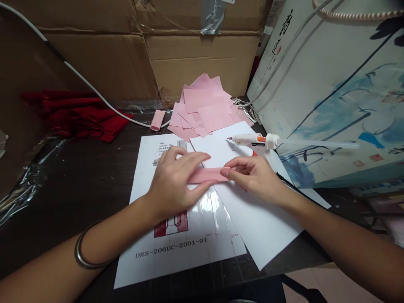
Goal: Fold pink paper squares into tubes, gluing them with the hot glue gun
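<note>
At mid-frame, the left hand's [172,179] fingers straddle a narrow pink strip [207,175]; the right hand's [257,181] pinch its right end. The step looks like folding or pressing; next, keeping its edges even seems called for. The dark counter [94,181] bears red pieces [78,113] upper left, pink sheets [205,101] upper centre, a glue gun [248,139] right of centre; cardboard [205,57] stands behind, a painted panel [331,75] upper right.

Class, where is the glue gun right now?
In the head view, the glue gun is right of centre, just beyond the right hand, with the pink sheets beyond it to the left.
</note>
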Tool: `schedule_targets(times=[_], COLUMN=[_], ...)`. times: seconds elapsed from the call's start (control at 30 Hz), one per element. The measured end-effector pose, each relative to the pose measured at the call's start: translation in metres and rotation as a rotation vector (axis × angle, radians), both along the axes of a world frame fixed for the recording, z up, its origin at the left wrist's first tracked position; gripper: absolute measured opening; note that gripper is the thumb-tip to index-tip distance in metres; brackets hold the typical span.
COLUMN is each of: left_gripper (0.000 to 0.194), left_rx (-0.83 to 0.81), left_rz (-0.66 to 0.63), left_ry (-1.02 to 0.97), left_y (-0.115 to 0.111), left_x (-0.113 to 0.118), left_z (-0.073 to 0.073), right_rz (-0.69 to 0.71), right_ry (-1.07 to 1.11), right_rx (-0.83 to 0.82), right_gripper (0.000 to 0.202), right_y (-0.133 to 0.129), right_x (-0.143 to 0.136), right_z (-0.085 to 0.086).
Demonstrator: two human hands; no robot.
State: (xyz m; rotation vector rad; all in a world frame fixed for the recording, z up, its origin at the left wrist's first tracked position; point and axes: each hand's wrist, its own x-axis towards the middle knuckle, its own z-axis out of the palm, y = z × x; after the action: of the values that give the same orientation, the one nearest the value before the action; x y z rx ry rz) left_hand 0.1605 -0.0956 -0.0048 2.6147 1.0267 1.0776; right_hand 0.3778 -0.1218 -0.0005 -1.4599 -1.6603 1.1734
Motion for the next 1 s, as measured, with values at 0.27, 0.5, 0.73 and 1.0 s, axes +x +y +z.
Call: schedule_targets(times=[0.27,0.5,0.73,1.0], left_gripper=[0.025,0.028,0.027,0.024], left_rx=[0.013,0.107,-0.067,-0.078], left_rz=[-0.04,0.058,0.072,0.038], left_ry=[0.236,0.336,0.334,0.232], left_y=[-0.004,-0.007,-0.008,-0.004], left_x=[0.003,0.005,0.009,0.005], left_z=[-0.008,-0.005,-0.004,-0.008], right_rz=[-0.034,-0.32,-0.489,-0.293], right_ry=[-0.115,-0.326,-0.189,-0.327], right_rx=[0.105,0.425,0.34,0.177], right_gripper=[0.03,0.031,0.069,0.032], right_y=[-0.004,-0.055,-0.043,0.018], right_x=[-0.009,0.025,0.049,0.042], right_z=[0.004,0.004,-0.016,0.009])
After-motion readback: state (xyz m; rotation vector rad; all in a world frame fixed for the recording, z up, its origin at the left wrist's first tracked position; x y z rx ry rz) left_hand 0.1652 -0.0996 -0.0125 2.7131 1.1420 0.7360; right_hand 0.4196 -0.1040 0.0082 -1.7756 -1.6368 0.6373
